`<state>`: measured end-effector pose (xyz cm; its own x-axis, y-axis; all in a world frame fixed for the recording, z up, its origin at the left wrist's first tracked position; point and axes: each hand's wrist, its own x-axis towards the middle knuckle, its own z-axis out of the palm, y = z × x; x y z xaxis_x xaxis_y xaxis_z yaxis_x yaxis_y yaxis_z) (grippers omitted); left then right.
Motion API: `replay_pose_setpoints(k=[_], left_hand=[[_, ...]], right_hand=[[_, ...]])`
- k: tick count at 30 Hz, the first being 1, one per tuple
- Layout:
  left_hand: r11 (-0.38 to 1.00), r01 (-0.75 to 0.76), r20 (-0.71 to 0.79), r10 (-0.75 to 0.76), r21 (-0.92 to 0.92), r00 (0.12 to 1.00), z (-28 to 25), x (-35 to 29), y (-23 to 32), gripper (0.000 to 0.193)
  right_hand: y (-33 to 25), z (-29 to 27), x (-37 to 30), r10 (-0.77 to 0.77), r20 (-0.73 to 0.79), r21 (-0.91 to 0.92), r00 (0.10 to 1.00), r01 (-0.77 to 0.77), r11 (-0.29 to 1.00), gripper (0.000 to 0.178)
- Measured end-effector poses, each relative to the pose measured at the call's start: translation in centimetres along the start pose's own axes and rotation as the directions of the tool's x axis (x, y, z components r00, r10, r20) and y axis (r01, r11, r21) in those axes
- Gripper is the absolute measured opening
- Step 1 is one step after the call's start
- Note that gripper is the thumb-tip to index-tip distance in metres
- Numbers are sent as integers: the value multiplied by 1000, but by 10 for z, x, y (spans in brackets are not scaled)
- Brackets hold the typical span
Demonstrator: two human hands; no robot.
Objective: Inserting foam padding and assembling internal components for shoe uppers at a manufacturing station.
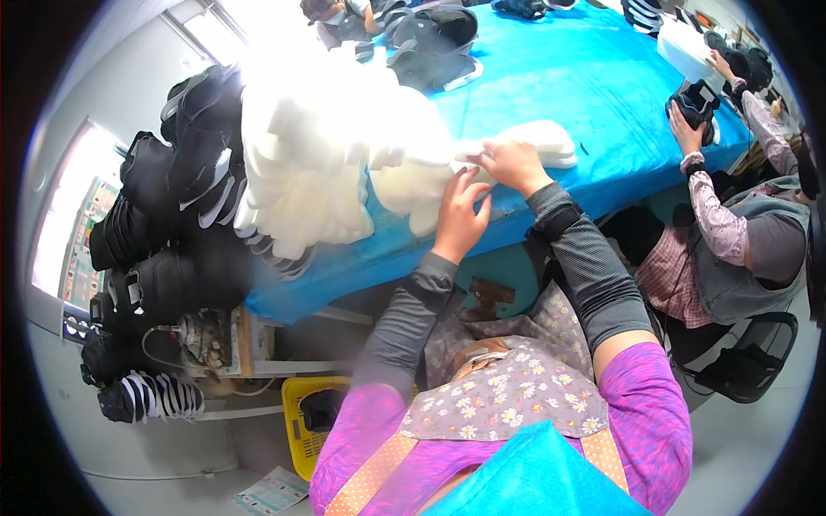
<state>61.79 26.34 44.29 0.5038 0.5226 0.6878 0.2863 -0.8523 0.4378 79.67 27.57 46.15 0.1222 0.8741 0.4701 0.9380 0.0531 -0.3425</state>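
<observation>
My right hand reaches over the near edge of the blue-covered table, thumb and fingers closed on the end of a white insole. Just left of it and slightly lower is my left hand. Its fingers are bent but apart, close to the white insoles at the table edge, with nothing visible in them. Beyond my right hand lie stacked white insoles. Glare washes out much of the large white pile to the left, so its single pieces are hard to make out.
Black shoes are heaped left of the white pile, others on the blue table cover. A yellow basket stands below. At right a co-worker's hand holds a black shoe; a black chair is behind.
</observation>
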Motion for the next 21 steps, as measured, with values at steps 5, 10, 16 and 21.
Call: replay_pose_setpoints(k=[5,10,16,21], left_hand=[[996,29,-94,-21,81,995,21,1,-1,45],[928,165,-86,-144,335,986,30,-5,-14,58],[872,144,-59,-132,468,990,42,-17,-21,52],[851,75,-65,-48,520,997,47,-19,-27,50]], right_hand=[[3,-2,-1,32,9,97,999,-33,995,31],[18,1,9,164,68,347,984,-178,921,44],[75,8,6,444,181,884,878,-343,318,41],[95,-53,7,830,-32,944,556,291,-159,39]])
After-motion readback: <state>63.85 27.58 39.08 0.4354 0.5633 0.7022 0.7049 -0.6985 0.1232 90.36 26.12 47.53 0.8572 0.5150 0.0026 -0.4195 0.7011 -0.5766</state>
